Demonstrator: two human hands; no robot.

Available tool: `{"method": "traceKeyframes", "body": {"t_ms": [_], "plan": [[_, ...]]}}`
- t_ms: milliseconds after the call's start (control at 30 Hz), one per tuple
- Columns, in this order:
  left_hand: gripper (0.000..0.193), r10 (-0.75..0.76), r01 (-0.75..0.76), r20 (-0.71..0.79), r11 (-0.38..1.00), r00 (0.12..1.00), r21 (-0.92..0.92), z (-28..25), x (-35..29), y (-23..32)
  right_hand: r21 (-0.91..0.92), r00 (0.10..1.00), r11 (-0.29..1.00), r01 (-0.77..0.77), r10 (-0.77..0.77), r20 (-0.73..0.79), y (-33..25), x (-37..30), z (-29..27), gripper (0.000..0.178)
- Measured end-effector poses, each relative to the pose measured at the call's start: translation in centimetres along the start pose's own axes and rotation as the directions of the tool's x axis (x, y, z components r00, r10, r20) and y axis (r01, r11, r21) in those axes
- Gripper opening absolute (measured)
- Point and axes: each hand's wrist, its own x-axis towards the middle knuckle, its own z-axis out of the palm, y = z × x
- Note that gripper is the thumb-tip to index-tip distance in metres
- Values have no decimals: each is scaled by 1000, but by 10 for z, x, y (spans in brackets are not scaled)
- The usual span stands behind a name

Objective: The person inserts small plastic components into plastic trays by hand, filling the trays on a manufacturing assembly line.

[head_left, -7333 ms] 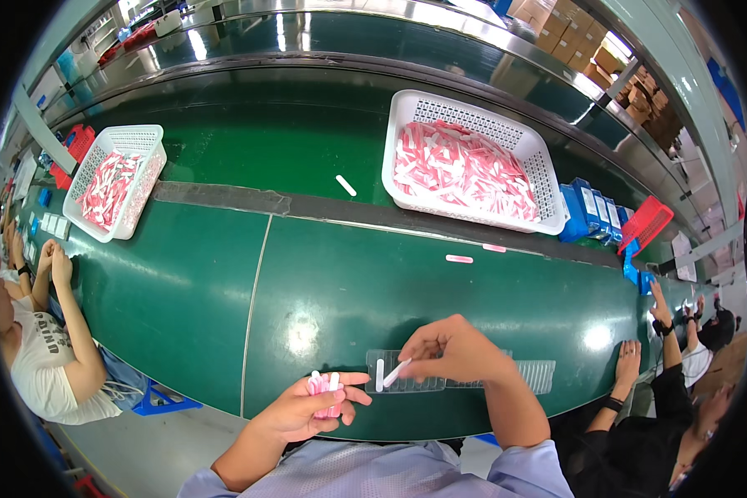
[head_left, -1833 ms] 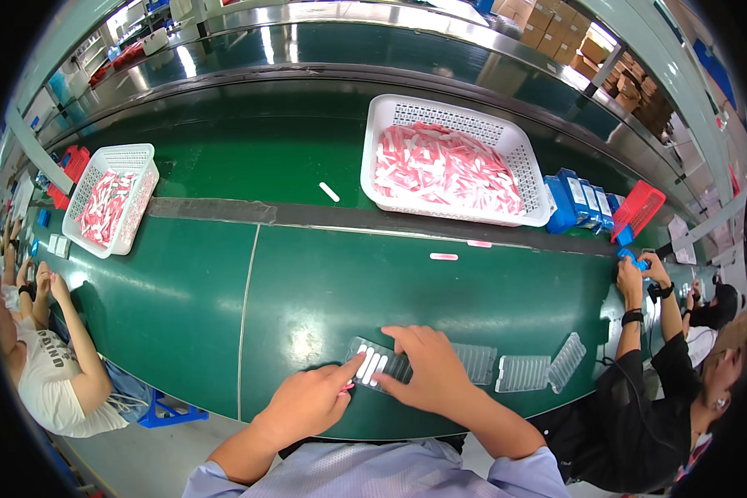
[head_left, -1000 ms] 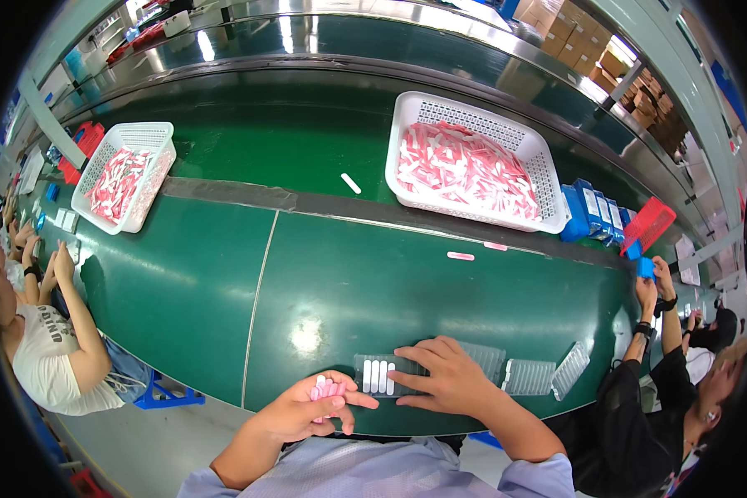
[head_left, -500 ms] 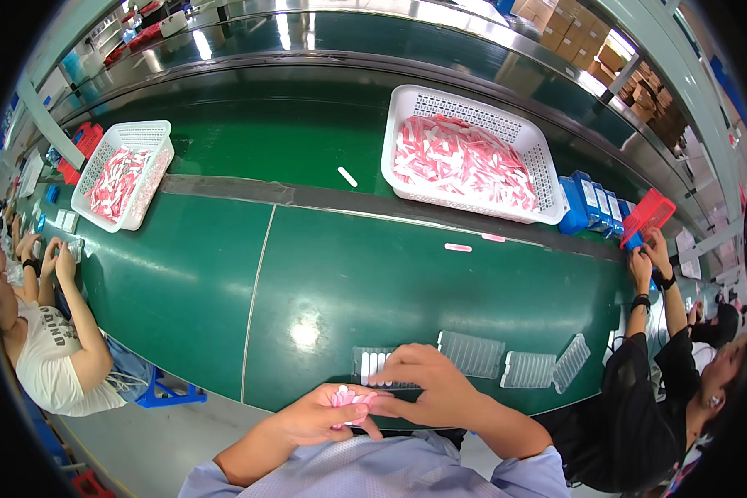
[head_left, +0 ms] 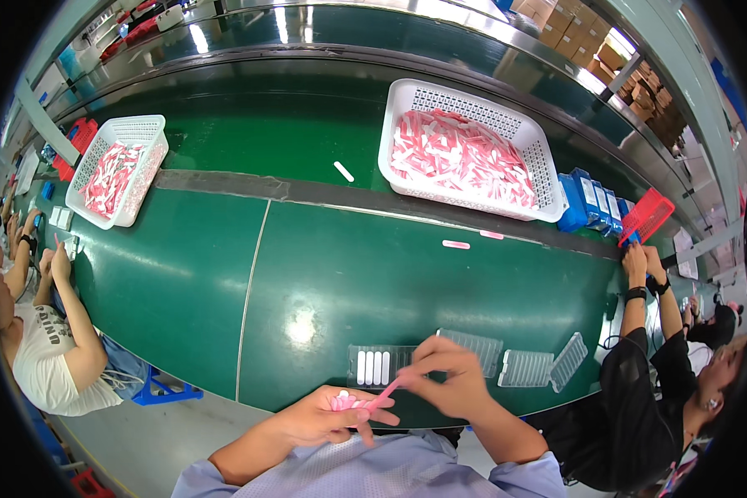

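Observation:
My left hand [head_left: 324, 417] is closed around a bunch of small pink-and-white strips [head_left: 345, 402] with rounded ends, shaped like nail files. My right hand [head_left: 455, 378] pinches one end of a single pink strip [head_left: 385, 393], whose other end is still at the left hand's fingers. Just beyond the hands lies a clear slotted plastic tray [head_left: 403, 357], partly covered by my right hand. Several white-faced strips [head_left: 373, 368] stand side by side in its left slots.
More clear trays [head_left: 526, 368] lie to the right. Two white baskets [head_left: 471, 203] [head_left: 133, 217] full of strips stand further back. Loose strips [head_left: 456, 245] lie on the green table [head_left: 340, 282]. Blue boxes [head_left: 585, 203] and a red basket [head_left: 649, 217] are at right. Co-workers sit on both sides.
My right hand has drawn back to the right from the left hand, pulling a pink strip partly out of the bunch. More of the tray's white strips show.

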Motion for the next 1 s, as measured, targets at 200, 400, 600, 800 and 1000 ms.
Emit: {"method": "traceKeyframes", "body": {"t_ms": [200, 400, 600, 800, 1000], "plan": [[42, 29, -37, -114, 997, 993, -68, -9, -6, 2, -762, 816, 447, 468, -550, 179, 20, -12, -9, 20], [43, 44, -53, -113, 996, 993, -75, -7, -5, 3, -679, 850, 514, 524, -375, 371, 14, -11, -12, 27], [44, 27, -38, -111, 994, 993, -99, -6, -1, 0, -663, 900, 613, 430, -346, 264, 13, -5, -11, 27], [44, 20, -33, -113, 993, 993, -117, -5, -3, 1, -622, 853, 584, 521, -358, 379, 14, -9, -10, 29], [44, 11, -15, -53, 997, 999, -72, -3, 1, 2, -535, 878, 704, 467, -440, 188, 3, -6, -4, 31]]}}
